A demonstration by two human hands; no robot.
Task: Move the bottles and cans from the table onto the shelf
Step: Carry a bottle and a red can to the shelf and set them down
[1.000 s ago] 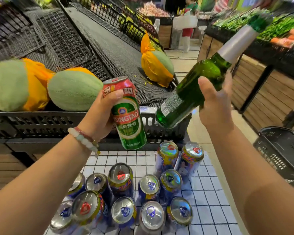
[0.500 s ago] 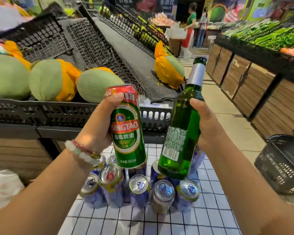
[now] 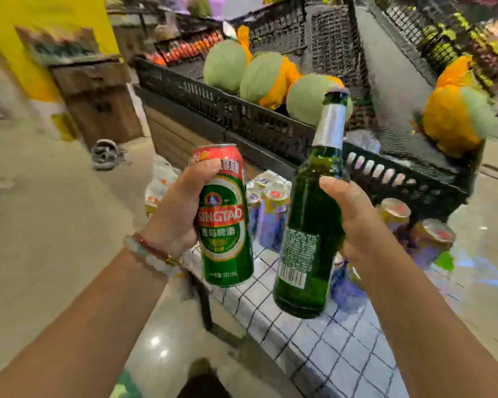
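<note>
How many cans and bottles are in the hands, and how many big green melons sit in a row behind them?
Cans held: 1, the green can in the left hand
Bottles held: 1, the green bottle in the right hand
Green melons in a row in the black crate: 3
Total: 5
The loose cans below are too blurred to count.

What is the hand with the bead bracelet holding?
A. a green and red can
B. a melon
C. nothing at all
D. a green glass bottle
A: the left hand, the one with the bead bracelet on its wrist, grips the green and red can, while the right hand holds the green glass bottle.
</note>
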